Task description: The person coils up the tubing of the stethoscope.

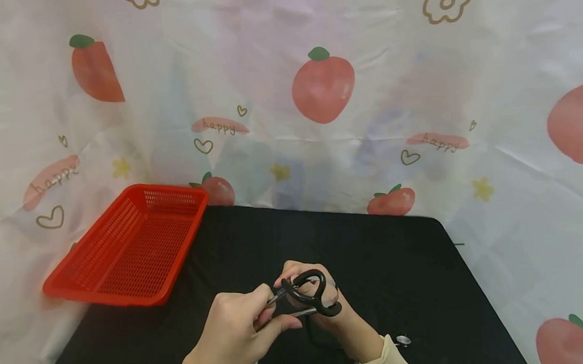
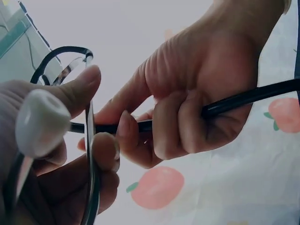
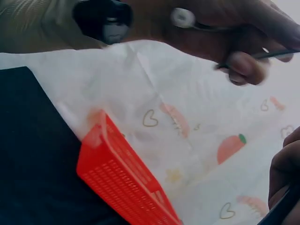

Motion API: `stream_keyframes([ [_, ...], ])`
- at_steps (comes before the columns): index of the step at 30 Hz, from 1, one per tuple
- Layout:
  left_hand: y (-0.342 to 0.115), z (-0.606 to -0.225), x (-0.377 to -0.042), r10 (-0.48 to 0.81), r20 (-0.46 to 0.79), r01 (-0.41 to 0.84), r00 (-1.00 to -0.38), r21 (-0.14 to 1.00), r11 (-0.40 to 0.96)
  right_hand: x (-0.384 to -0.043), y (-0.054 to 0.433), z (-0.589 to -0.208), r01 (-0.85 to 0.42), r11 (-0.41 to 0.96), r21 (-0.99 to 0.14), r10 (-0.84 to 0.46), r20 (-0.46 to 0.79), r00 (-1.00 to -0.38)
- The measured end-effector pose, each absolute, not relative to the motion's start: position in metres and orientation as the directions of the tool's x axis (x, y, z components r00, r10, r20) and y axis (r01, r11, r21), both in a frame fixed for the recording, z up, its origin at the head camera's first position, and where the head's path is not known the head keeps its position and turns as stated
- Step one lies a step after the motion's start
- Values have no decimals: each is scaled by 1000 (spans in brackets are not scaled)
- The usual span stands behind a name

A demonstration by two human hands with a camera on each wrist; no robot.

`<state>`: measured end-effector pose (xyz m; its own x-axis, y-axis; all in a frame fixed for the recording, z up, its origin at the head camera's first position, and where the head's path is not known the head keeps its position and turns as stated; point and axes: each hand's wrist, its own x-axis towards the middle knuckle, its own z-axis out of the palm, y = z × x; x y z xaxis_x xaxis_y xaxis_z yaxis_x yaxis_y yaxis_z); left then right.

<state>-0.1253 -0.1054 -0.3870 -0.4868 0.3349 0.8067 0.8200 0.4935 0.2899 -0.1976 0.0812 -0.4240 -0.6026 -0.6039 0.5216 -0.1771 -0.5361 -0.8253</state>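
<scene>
Both hands hold a stethoscope (image 1: 332, 309) above the table's front part. My left hand (image 1: 238, 326) pinches its metal ear tubes (image 2: 90, 140) between thumb and fingers. One white eartip (image 2: 42, 123) sticks out close to that hand in the left wrist view. Curled around the black tubing (image 2: 243, 104) is my right hand (image 2: 187, 101), just beyond the left fingertips. In the head view the tubing bends in a loop in front of the right hand and partly hides it. The round metal chest piece (image 1: 403, 340) shows low, beside the right sleeve (image 1: 388, 356).
A red perforated plastic basket (image 1: 178, 250) stands at the left on the black-covered table (image 1: 371, 254). Behind and around the table hangs a pale curtain (image 1: 268, 70) printed with fruit, hearts and words.
</scene>
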Motion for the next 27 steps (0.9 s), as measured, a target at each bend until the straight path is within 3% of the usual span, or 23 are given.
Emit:
stream_keyframes([
  [4,-105,-389,-128,255,803,787,-538,371,492,-186,81,-433,-91,-516,-852,-595,433,-677],
  [11,-101,-394,-131,114,719,659,-686,546,518,-177,91,-446,-155,-492,-856,-549,444,-708],
  [14,-100,-396,-135,73,642,577,-763,625,526,-178,97,-450,-169,-445,-879,-521,408,-749],
  [18,-105,-396,-143,12,546,474,-838,716,512,-180,104,-453,-245,-305,-920,-467,369,-804],
  [22,-113,-396,-147,-36,430,357,-902,791,497,-180,108,-454,-366,-153,-918,-431,395,-811],
  [27,-123,-400,-153,-85,385,288,-919,803,522,-178,114,-450,-533,107,-839,-357,467,-809],
])
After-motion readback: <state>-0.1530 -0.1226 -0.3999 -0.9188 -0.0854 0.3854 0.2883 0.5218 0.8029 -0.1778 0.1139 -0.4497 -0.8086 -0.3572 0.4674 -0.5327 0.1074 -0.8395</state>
